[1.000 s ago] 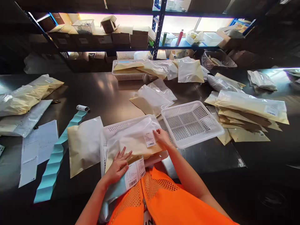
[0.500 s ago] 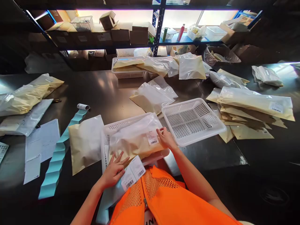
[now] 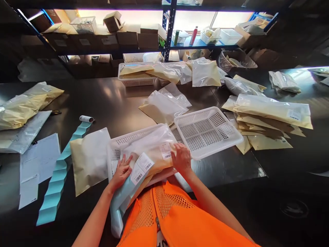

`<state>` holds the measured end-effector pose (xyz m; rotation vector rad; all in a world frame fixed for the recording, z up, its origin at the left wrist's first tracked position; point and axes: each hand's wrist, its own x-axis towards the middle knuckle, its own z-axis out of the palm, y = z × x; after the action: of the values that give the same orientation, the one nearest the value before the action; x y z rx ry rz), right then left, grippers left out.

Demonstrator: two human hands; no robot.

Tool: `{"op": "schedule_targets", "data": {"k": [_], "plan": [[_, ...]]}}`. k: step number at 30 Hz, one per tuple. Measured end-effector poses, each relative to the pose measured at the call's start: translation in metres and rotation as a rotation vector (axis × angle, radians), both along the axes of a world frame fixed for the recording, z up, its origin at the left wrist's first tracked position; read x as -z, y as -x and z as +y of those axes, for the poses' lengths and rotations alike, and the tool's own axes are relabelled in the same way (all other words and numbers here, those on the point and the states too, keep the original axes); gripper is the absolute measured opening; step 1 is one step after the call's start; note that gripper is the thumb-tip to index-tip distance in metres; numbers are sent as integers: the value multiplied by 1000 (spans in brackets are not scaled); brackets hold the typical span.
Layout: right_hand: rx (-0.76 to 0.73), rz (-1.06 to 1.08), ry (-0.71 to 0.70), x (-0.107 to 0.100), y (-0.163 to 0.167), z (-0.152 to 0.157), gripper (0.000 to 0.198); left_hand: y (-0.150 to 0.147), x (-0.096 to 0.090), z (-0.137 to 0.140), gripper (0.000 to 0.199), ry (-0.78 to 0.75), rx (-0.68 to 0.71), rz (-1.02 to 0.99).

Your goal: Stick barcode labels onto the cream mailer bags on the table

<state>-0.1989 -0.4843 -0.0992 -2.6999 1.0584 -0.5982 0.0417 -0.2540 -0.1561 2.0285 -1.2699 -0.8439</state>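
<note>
A clear-and-cream plastic packaging bag (image 3: 151, 147) lies in a white perforated basket (image 3: 133, 133) before me. It bears a white barcode label (image 3: 166, 151) near its right end. My right hand (image 3: 182, 158) is closed on the bag's right edge, beside that label. On the bag's left part rests my left hand (image 3: 122, 173), its fingers spread, at the side of a strip of barcode labels (image 3: 142, 168). This strip has pale blue backing and hangs over the basket's front toward my orange vest.
Right of the basket is another white basket (image 3: 209, 132). Beyond it lies a stack of packed bags (image 3: 272, 113). To the left are a flat bag (image 3: 89, 157), a folded blue label strip (image 3: 55, 181) and paper sheets (image 3: 41, 164). Shelves with boxes (image 3: 127, 40) stand behind.
My right hand has curled around the bag's right edge and pulled it slightly. The label strip now lies further up over the bag, and my left hand has shifted to its left side.
</note>
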Motion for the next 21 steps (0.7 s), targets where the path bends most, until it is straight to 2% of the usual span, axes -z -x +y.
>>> {"op": "schedule_targets", "data": {"k": [1, 3, 6, 9, 11, 14, 16, 18, 19, 21], "plan": [[-164, 17, 74, -2, 1, 4, 44, 2, -2, 0, 39, 3, 14, -30], [-427, 109, 125, -2, 4, 8, 53, 6, -6, -1, 39, 4, 43, -79], [-554, 184, 120, 0, 13, 9, 56, 8, -8, -1, 40, -10, 65, -109], [-637, 128, 80, 2, 22, 5, 34, 9, -7, 1, 39, -13, 65, -111], [-583, 46, 49, 1, 25, 0, 24, 9, -5, 2, 38, -6, 65, -105], [-453, 22, 35, -4, 25, -7, 29, 11, -5, 4, 36, 13, 53, -91], [-469, 72, 26, -7, 25, -11, 33, 12, -5, 4, 36, 30, 42, -85], [-475, 80, -5, -10, 27, -13, 22, 12, -5, 5, 36, 34, 41, -80], [-428, 57, -28, -12, 27, -14, 19, 12, -5, 6, 36, 30, 43, -76], [-237, -7, -95, -14, 26, -16, 24, 12, -6, 7, 36, 20, 45, -68]]}}
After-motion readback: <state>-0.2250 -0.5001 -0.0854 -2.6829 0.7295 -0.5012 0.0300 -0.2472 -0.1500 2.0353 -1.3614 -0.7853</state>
